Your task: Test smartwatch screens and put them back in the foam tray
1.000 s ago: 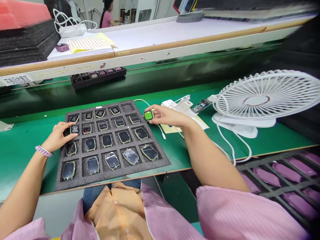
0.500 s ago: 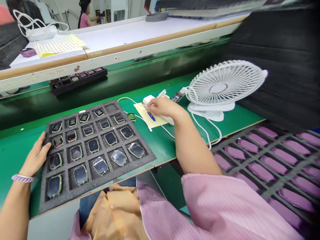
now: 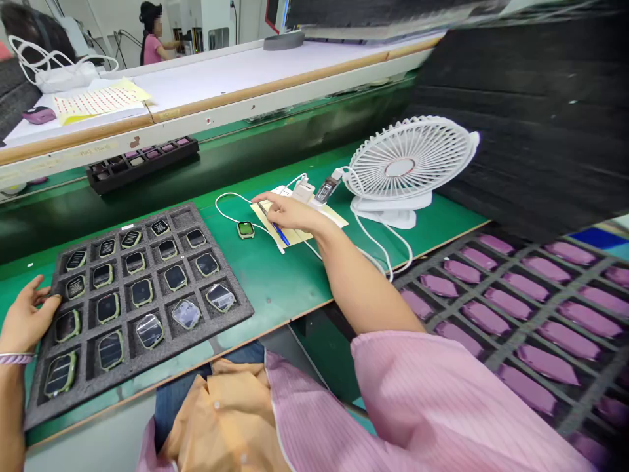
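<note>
Right hand (image 3: pixel 289 213), index finger out and other fingertips hidden, over a yellow paper sheet (image 3: pixel 297 237) and slim blue pen (image 3: pixel 280 234); whether it grips the pen cannot be told; left hand (image 3: pixel 32 314), thumb apart from half-curled fingers, at the left rim of a grey foam watch tray (image 3: pixel 227 274) along the green desk's (image 3: pixel 280 288) front edge; a square watch with lit green screen (image 3: pixel 245 229) lies between tray and paper; a white round-caged fan (image 3: pixel 400 167) stands towards the desk's right edge; beyond, a dark tray of purple pieces (image 3: pixel 531 318) is cut off.
</note>
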`<state>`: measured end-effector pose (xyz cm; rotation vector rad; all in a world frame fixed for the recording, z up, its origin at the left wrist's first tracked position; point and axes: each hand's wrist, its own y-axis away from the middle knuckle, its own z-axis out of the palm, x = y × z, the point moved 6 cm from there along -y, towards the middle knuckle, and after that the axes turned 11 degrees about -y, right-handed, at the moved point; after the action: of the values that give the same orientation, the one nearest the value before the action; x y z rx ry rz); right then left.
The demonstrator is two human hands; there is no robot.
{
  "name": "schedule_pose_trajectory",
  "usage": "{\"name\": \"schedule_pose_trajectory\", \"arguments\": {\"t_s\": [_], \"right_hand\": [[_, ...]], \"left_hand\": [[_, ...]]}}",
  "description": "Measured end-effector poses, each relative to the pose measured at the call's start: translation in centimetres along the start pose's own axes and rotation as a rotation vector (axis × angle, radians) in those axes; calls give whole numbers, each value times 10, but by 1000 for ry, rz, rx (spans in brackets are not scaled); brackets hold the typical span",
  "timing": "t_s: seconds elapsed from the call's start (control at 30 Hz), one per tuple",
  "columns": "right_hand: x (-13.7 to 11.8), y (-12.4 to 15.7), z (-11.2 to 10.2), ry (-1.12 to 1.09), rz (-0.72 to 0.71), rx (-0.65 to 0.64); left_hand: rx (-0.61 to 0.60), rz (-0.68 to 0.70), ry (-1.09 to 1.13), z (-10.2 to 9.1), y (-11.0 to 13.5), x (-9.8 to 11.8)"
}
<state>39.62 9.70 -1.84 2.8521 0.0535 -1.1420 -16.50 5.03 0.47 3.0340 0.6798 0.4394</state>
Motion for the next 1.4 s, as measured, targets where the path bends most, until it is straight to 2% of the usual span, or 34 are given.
{"name": "schedule_pose_trajectory", "arguments": {"t_s": [0.07,0.1,0.17,0.2,0.23,0.3,0.37,0.4,0.47,0.53,0.57,0.63,0.67,0.73,0.83,0.9,0.97,1.03,1.13,1.27,1.4], "right_hand": [[2,-2,0,-322,-32,35],[3,-5,1,-480,-48,46],[3,-10,5,-722,-99,35],[3,-12,8,-802,-134,17],[2,-14,10,-845,-167,11],[4,-16,10,-832,-200,67],[8,-14,10,-721,-200,160],[11,-10,10,-639,-194,209],[15,2,10,-433,-185,274],[16,19,15,-225,-206,250],[15,28,20,-157,-237,180],[12,48,29,-130,-350,25],[11,57,29,-111,-393,16],[17,69,21,10,-383,142],[37,80,-1,264,-173,432],[49,85,-10,336,-99,528],[56,87,-13,352,-118,556],[61,88,-14,335,-166,547],[70,84,-16,293,-231,493],[83,71,-29,240,-262,424],[89,63,-47,222,-181,400]], "left_hand": [[41,62,-54,-13,13,2],[131,105,-106,-23,27,9],[268,291,-95,-35,70,37],[380,409,-42,-39,100,57],[431,539,-13,-36,131,79],[417,934,32,-13,197,132],[339,1304,79,24,255,179],[312,1425,107,43,275,198],[276,1526,126,79,296,231],[206,1525,82,112,299,257],[159,1519,39,126,299,268],[40,1508,-54,149,298,288],[-14,1489,-95,157,297,298],[-97,1418,-159,168,297,319],[-151,1270,-204,175,296,351],[-158,1209,-167,174,295,368],[-152,1172,-90,169,291,380],[-140,1078,-53,166,283,384],[-168,967,-148,174,276,377],[-186,1080,-294,181,286,362],[-141,1123,-386,176,290,336]]}}
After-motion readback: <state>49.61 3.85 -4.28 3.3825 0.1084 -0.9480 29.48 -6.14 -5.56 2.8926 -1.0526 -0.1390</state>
